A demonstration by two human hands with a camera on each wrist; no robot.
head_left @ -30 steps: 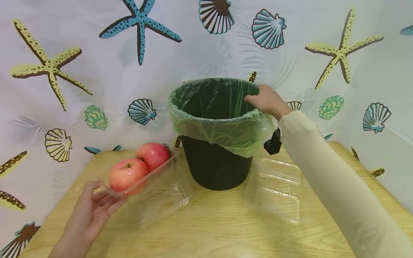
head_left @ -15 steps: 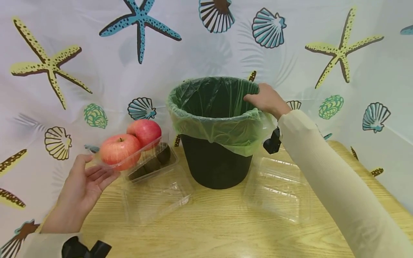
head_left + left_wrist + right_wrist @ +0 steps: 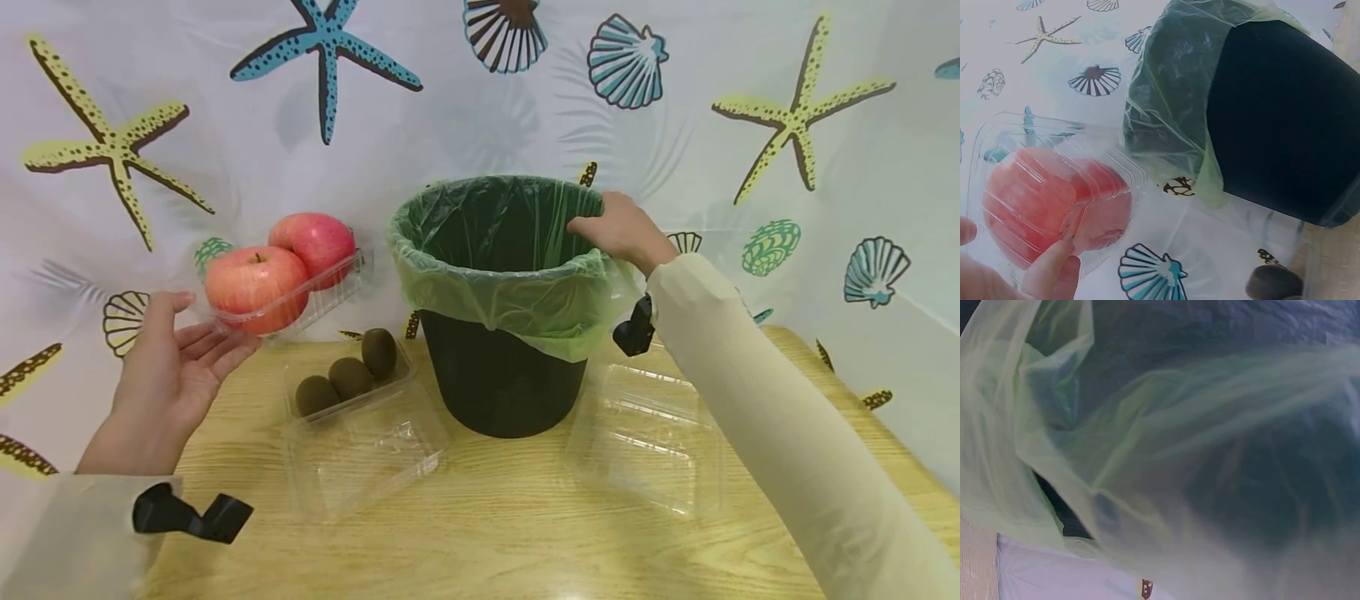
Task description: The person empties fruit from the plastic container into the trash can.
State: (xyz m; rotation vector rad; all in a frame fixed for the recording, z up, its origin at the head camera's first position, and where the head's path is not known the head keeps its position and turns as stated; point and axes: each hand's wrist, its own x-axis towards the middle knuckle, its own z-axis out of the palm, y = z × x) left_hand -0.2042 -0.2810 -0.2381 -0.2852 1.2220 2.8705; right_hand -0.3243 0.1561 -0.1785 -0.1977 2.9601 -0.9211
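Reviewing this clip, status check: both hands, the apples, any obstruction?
Left hand holding clear box, off the table. Two apples inside. Right hand gripping bin rim. Kiwis lower down; nothing seen between box and bin.

I observe a light wood-grain table (image 3: pixel 487 533) as the supporting surface. A black bin (image 3: pixel 502 387) with a green liner (image 3: pixel 480 304) stands upright near its rear edge. I register clear plastic packaging (image 3: pixel 367 399) left of the bin, its rear part containing three kiwifruits (image 3: pixel 350 378), and a clear plastic container (image 3: pixel 652 450) to the right.
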